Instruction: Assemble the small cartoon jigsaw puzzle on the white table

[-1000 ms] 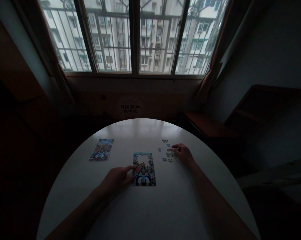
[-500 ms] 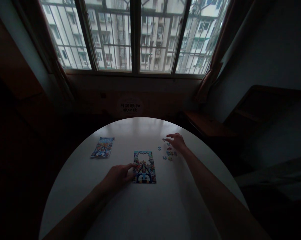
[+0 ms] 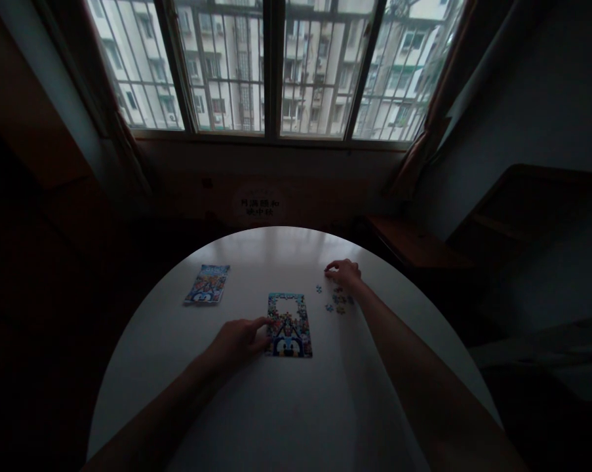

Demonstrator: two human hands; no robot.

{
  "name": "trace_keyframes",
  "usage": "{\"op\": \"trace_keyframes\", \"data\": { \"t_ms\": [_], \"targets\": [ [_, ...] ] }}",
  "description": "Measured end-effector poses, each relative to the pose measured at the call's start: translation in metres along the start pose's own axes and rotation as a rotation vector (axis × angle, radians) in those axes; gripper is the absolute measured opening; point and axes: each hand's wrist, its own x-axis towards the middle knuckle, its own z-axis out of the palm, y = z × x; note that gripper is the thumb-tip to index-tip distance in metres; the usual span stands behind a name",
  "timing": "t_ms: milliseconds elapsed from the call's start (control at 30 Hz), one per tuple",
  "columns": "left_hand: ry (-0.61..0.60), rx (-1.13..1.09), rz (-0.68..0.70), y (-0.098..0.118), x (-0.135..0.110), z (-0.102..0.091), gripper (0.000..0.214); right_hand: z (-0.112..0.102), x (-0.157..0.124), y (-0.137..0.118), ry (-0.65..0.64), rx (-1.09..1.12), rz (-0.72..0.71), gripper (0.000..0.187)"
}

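A partly assembled jigsaw puzzle (image 3: 290, 346) lies on the white table, with an unfilled gap in its upper middle and a blue-and-white character along the near side. My left hand (image 3: 239, 335) rests at its left edge, index finger and thumb apart and touching the border. Farther right, my right hand (image 3: 345, 270) is at the far end of a group of loose puzzle pieces (image 3: 340, 309). Its thumb and index finger are pinched on a puzzle piece, mostly covered by the fingertips. One loose piece (image 3: 318, 288) lies apart, left of the group.
A colourful printed packet (image 3: 207, 284) lies on the left of the round white table (image 3: 177, 387). Beyond the table's far edge is a barred window (image 3: 236, 72) with curtains. A low brown wooden surface (image 3: 414, 242) stands behind at the right.
My right thumb and index finger have closed over a puzzle piece at the far end of the group. My left hand stays at the puzzle's edge. The whole view has shifted slightly.
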Motion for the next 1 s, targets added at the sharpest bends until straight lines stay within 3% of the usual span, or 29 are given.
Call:
{"op": "trace_keyframes", "data": {
  "t_ms": [133,267,500,633,767,1000],
  "targets": [
    [0.011,-0.023,0.003,-0.001,0.0,0.001,0.041,0.0,0.002,-0.001,0.022,0.034,0.047,0.015],
    [0.027,-0.023,0.014,-0.004,0.0,0.004,0.04,-0.004,-0.001,-0.009,-0.035,0.029,0.063,0.015],
    [0.039,-0.004,0.02,-0.003,-0.001,0.003,0.039,-0.003,-0.016,-0.026,-0.083,0.217,-0.086,0.026],
    [0.031,0.009,0.021,-0.001,-0.002,0.0,0.042,-0.009,-0.042,-0.04,-0.047,0.626,-0.24,0.026],
    [0.024,0.026,0.01,-0.002,-0.001,0.001,0.042,-0.015,-0.085,-0.051,-0.084,0.99,-0.14,0.027],
    [0.05,0.026,0.017,-0.002,-0.002,0.003,0.042,0.006,-0.135,-0.058,-0.148,1.075,-0.103,0.03]
  ]
}}
